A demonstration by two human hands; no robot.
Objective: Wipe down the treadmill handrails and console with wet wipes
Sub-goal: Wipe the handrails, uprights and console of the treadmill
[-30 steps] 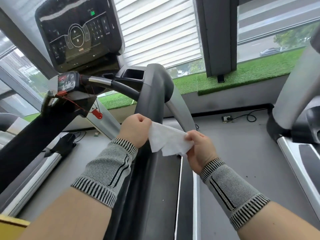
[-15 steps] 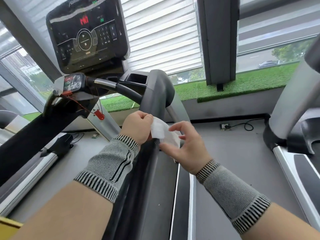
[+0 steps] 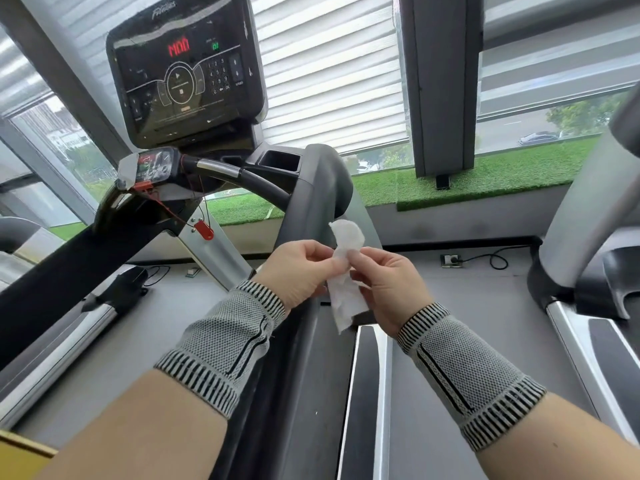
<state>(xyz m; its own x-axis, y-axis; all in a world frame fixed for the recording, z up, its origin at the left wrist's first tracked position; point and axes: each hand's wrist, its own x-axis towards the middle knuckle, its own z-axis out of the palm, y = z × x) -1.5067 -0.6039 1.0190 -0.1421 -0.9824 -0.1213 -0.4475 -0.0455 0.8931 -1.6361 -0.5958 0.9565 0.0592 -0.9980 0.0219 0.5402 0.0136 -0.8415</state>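
Both hands pinching the wet wipe (image 3: 347, 271) just above the right handrail (image 3: 304, 258): left hand (image 3: 300, 268) nipping it from one side, right hand (image 3: 388, 282) from the other, wipe bunched tall between them

Best refolded to a flat, clean pad before pressing onto the rail, then on to the console (image 3: 183, 74)

Cannot tell how damp or soiled the wipe is; left handrail mostly out of frame, fingertips behind the wipe hidden
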